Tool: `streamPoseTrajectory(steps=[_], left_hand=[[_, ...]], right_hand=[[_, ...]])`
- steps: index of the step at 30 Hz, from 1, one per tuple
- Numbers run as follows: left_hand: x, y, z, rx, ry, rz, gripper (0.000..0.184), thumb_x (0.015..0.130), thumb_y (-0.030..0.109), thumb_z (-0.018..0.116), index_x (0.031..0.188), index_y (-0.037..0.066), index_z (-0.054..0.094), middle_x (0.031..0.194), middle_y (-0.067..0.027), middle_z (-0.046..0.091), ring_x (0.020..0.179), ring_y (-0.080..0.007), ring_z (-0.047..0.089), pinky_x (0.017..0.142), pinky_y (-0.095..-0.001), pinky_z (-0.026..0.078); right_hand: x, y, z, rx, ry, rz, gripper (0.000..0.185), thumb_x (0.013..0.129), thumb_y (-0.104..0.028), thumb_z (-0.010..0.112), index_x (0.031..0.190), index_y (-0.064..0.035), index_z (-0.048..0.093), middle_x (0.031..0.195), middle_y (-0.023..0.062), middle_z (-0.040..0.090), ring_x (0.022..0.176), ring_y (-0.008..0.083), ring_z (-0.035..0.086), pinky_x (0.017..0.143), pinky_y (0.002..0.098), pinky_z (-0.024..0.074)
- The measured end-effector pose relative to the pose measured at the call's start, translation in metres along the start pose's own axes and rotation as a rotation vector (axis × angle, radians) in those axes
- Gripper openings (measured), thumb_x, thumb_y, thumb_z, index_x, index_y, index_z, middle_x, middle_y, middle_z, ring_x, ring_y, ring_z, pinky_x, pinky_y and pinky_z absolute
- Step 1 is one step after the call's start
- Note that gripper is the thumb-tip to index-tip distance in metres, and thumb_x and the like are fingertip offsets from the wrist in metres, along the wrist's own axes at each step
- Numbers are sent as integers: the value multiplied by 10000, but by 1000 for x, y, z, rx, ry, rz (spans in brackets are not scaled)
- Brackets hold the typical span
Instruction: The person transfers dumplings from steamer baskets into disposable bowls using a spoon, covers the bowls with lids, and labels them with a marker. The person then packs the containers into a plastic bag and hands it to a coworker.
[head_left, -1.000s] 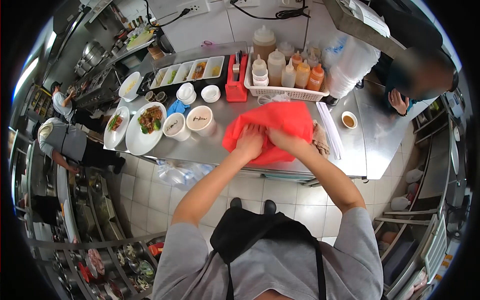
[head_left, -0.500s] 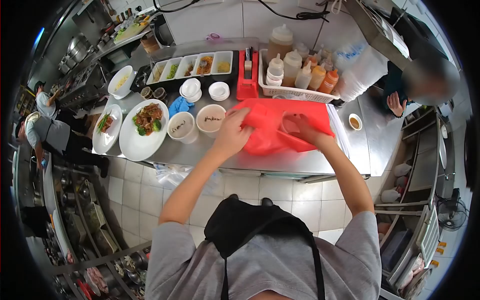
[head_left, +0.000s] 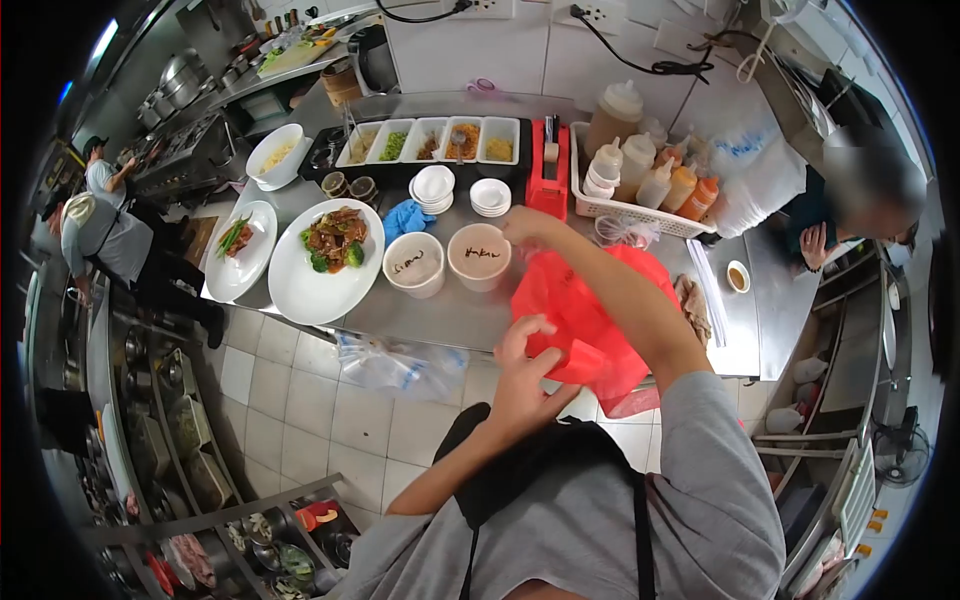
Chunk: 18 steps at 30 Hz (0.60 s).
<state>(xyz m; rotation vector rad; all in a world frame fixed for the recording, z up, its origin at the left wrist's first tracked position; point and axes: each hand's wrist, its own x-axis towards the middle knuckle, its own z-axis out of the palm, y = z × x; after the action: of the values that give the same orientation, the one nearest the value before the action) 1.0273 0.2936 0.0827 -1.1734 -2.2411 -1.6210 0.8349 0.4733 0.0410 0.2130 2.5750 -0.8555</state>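
Note:
My left hand (head_left: 525,375) is at the counter's front edge, its fingers curled on the side of a crumpled red plastic bag (head_left: 610,310). The bag's lower part hangs over the edge. Crossing above the bag, my right hand (head_left: 532,228) reaches left, with its fingers together at the right rim of a white lidded tub (head_left: 478,260). That tub has black handwriting on its lid and stands on the counter. A second white lidded tub (head_left: 413,262), also marked, stands just left of it. My right fingertips are partly hidden.
Plated meat with broccoli (head_left: 336,240) and a smaller plated dish (head_left: 236,238) stand left. Behind are topping trays (head_left: 428,138), small bowls (head_left: 433,186), a red tape dispenser (head_left: 548,165) and a bottle basket (head_left: 640,212). A person's hand (head_left: 815,243) is at the right.
My right hand has left the bag and crossed left to the tub. My left hand has come down toward me, with the bag pulled to the counter's front edge. The view has shifted.

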Motion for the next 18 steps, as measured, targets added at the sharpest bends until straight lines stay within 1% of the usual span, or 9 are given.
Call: streamPoseTrajectory(steps=[1,4,7,10,12,14,16,17,18], left_hand=[[-5,-2,-2,55,24,-34,248,643,175,744,797,29,616,1064,-145,467,1107,-333,425,799,-388,380],[-10,9,-9,149,11,-170,250,680,163,721,876,36,633,984,-119,510,968,-279,488,741,-365,400],[-8,14,-14,121,-95,-141,227,723,132,687,922,42,624,830,-84,541,775,-215,516,672,-311,402],[-4,23,-16,-96,-227,-463,229,751,104,666,965,38,616,748,-46,567,654,-149,513,633,-269,399],[1,21,-15,-255,-155,-425,212,777,97,653,971,21,610,797,-39,594,692,-113,528,649,-250,410],[8,15,-12,-403,-96,-408,208,795,100,648,975,5,604,846,-34,612,737,-89,539,675,-238,420],[15,7,-11,-528,-44,-411,221,806,116,651,979,-11,598,896,-31,620,788,-78,546,713,-235,431],[20,8,-16,-539,-85,-459,221,824,116,639,989,-21,586,912,-35,614,830,-88,550,759,-235,435],[24,5,-14,-608,-28,-432,221,824,116,641,993,-13,582,893,-23,604,795,-77,530,714,-228,424]], right_hand=[[2,6,4,233,-96,95,331,803,-128,502,1008,127,548,860,277,613,723,319,658,589,388,544],[-2,10,4,350,-100,109,336,812,-134,492,1008,137,524,862,296,608,716,342,654,559,402,547],[-37,-17,-4,-140,203,-35,282,801,-145,520,946,92,571,941,294,602,906,399,612,767,450,504],[-52,-22,-21,-146,552,-6,294,830,-186,502,954,80,524,934,268,604,907,400,605,781,464,489],[-99,-33,-62,-86,659,-63,298,837,-231,511,929,51,502,913,246,614,890,387,607,775,469,477],[-161,-38,-101,-72,702,-208,346,848,-277,506,972,46,520,906,235,619,854,379,608,740,452,473],[-215,-35,-124,11,728,-381,330,863,-255,479,1013,33,538,810,175,626,754,302,612,689,400,473],[-236,-32,-127,76,652,-347,320,869,-237,462,1019,34,540,803,150,616,751,269,596,696,374,467],[-255,-30,-126,141,579,-312,312,875,-219,445,1025,36,542,796,124,605,747,236,580,703,349,462]])
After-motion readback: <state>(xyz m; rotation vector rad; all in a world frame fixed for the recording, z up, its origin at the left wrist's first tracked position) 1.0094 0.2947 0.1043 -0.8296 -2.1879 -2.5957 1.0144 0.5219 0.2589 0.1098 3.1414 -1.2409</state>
